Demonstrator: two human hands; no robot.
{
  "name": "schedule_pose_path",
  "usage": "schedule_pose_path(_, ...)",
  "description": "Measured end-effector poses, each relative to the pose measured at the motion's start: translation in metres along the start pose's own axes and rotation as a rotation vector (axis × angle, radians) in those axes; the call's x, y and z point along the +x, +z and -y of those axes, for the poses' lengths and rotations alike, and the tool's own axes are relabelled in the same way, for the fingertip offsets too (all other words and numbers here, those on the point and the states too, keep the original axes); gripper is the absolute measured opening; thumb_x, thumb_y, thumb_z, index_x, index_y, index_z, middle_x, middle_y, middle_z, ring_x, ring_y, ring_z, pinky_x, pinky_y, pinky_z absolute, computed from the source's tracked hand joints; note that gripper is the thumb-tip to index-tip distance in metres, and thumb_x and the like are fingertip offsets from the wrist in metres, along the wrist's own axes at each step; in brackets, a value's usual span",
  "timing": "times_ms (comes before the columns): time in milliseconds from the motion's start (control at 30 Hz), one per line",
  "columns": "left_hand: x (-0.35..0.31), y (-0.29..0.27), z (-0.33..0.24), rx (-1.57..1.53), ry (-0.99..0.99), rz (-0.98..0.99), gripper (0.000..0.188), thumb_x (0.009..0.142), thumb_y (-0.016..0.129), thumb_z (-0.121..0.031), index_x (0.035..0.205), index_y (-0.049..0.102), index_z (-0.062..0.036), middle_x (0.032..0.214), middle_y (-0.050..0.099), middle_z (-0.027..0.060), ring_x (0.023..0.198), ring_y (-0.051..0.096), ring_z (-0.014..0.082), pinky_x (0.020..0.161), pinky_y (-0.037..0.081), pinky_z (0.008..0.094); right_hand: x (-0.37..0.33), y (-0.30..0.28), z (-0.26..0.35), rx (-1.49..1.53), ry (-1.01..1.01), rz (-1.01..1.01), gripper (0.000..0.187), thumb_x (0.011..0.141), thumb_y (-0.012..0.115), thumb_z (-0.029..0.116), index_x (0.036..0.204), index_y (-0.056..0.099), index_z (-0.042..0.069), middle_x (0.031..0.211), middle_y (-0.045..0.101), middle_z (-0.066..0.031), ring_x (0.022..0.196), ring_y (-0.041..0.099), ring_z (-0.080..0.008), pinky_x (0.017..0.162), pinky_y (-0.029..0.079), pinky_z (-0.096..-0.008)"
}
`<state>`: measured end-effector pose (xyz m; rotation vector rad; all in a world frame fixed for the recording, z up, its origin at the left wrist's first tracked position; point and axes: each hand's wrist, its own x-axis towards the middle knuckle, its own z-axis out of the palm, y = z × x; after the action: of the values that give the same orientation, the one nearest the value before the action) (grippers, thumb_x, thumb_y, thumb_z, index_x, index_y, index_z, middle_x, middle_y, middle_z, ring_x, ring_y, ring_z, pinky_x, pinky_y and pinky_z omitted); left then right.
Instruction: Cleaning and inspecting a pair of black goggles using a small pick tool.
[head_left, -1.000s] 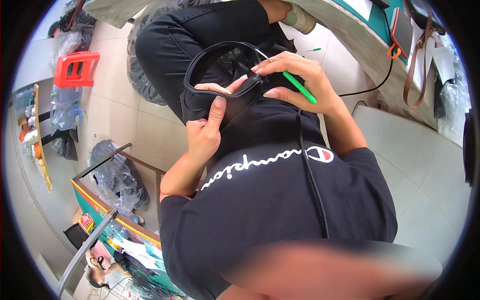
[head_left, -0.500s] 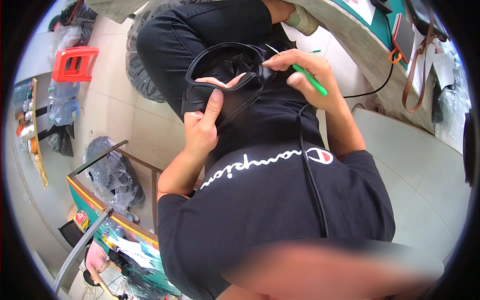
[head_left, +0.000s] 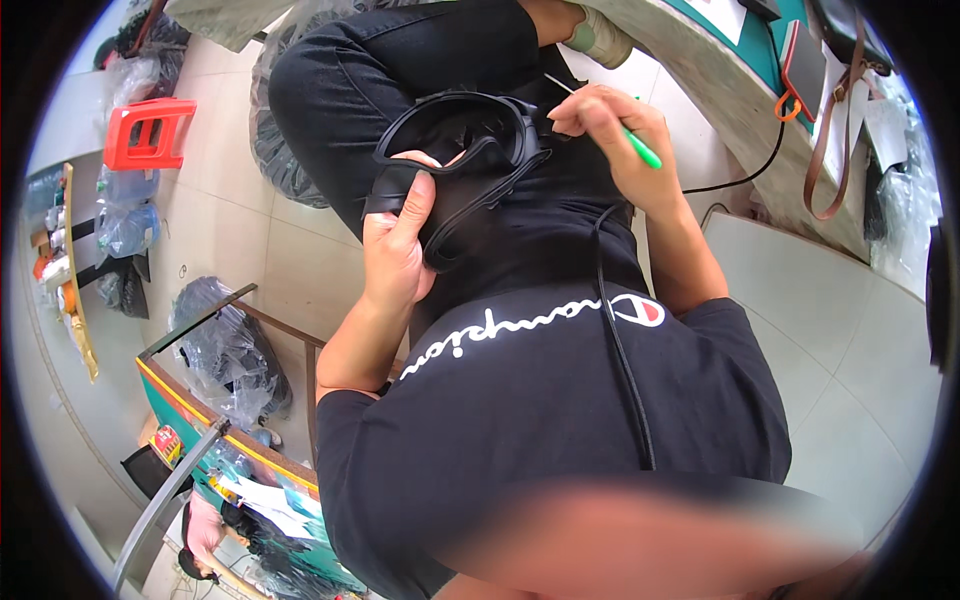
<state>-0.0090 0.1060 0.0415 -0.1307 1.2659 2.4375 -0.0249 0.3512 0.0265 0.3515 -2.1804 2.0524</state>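
Left hand (head_left: 398, 245) clamps a black goggle-shaped frame (head_left: 460, 190), thumb on top, and I see it on my feed over the black trousers (head_left: 340, 100). Just to its right, the right hand (head_left: 622, 135) curls around a green-handled pick (head_left: 641, 149), whose thin metal tip stands apart from the frame.

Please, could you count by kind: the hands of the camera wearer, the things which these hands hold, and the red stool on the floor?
Hands: 2 (left hand, right hand)
Black goggle-shaped piece: 1, in the left hand
Green-handled tool: 1, in the right hand
Red stool: 1
Total: 5
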Motion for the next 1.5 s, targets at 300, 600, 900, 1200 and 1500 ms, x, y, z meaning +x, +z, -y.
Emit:
schedule_pose_path(300, 0.009, -0.004, 0.005, -0.068, -0.049, 0.007, 0.016, 0.097, 0.053, -0.013, 0.111, 0.052, -0.0038, 0.115, 0.061, 0.0180, 0.100, 0.063, 0.0231, 0.087, 0.052, 0.0341, 0.002, -0.016, 0.006, -0.343, -0.051, -0.113, 0.015, 0.094, 0.061, 0.012, 0.091, 0.065, -0.003, 0.085, 0.068, -0.0064, 0.076, 0.061, -0.0108, 0.070, 0.048, -0.0232)
schedule_pose_path(600, 0.009, -0.020, -0.007, 0.059, -0.147, 0.067, 0.044, 0.103, 0.035, -0.036, 0.135, 0.039, -0.0056, 0.130, 0.052, 0.0165, 0.118, 0.054, 0.0247, 0.102, 0.044, 0.0386, 0.025, -0.205, 0.015, -1.564, 0.302, -1.133, 0.034, 0.097, 0.052, 0.033, 0.094, 0.057, 0.000, 0.089, 0.056, -0.0130, 0.082, 0.056, -0.0217, 0.074, 0.048, -0.0349)
schedule_pose_path(900, 0.003, -0.026, -0.013, -0.006, -0.219, 0.151, 0.050, 0.101, 0.038, -0.021, 0.145, 0.026, -0.0003, 0.137, 0.046, 0.0190, 0.125, 0.049, 0.0278, 0.108, 0.037, 0.0402, 0.039, -0.272, -0.019, -1.432, 0.596, -1.146, 0.093, 0.060, 0.075, 0.061, 0.112, 0.053, -0.013, 0.109, 0.062, -0.0286, 0.108, 0.058, -0.0372, 0.094, 0.047, -0.0390)
schedule_pose_path(1200, 0.002, -0.068, -0.004, 0.261, -0.328, 0.013, 0.030, 0.077, 0.070, 0.003, 0.099, 0.048, 0.0017, 0.092, 0.059, 0.0100, 0.074, 0.059, 0.0137, 0.066, 0.049, 0.0262, 0.037, -0.251, -0.003, -1.613, 0.452, -1.098, 0.093, 0.063, 0.074, 0.066, 0.110, 0.049, -0.011, 0.108, 0.060, -0.0248, 0.108, 0.056, -0.0356, 0.094, 0.043, -0.0423)
schedule_pose_path(1500, 0.002, -0.051, -0.006, 0.375, -0.337, -0.133, 0.039, 0.080, 0.073, 0.000, 0.077, 0.035, -0.0122, 0.079, 0.049, -0.0007, 0.071, 0.054, 0.0093, 0.067, 0.046, 0.0239, 0.046, -0.082, -0.053, -0.797, -0.492, -0.333, 0.024, 0.080, 0.074, 0.020, 0.089, 0.060, 0.003, 0.096, 0.065, -0.0114, 0.097, 0.059, -0.0305, 0.085, 0.047, -0.0391)
